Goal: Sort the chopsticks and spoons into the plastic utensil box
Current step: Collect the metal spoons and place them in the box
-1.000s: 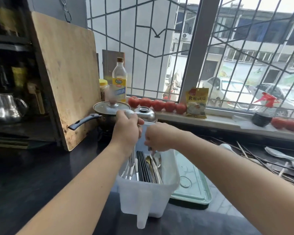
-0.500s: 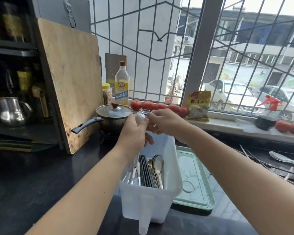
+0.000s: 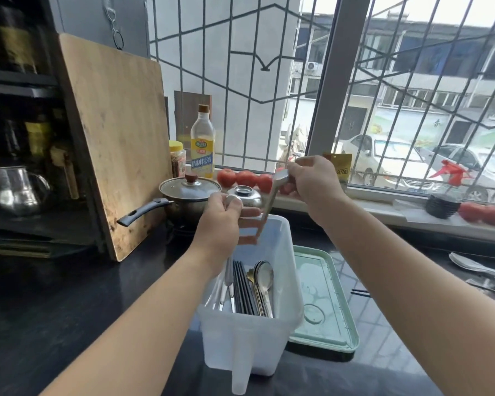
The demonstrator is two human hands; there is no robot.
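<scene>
Translucent white plastic utensil box [image 3: 252, 341] showing black chopsticks [image 3: 242, 287], silver spoons [image 3: 265, 277] and one gold spoon [image 3: 251, 277] inside. Just right of box, pale mint-green lid [image 3: 330, 318] lying on black counter [image 3: 55, 310]. Behind box, red tomatoes [image 3: 245, 178] lining sill, yellow-labelled clear bottle [image 3: 202, 142] standing, tan streaky-grained cutting board [image 3: 117, 138] leaning. Far right of box, red-topped spray bottle [image 3: 446, 192] standing.

Utensil box [image 3: 249, 335] open at top – near end packed with dark chopsticks [image 3: 242, 287] and spoons [image 3: 265, 277], far end free. Both hands above far rim crowd entry. Green lid [image 3: 323, 304] flat just right of box; pot [image 3: 187, 195] close behind box – blocks rear approach.
</scene>
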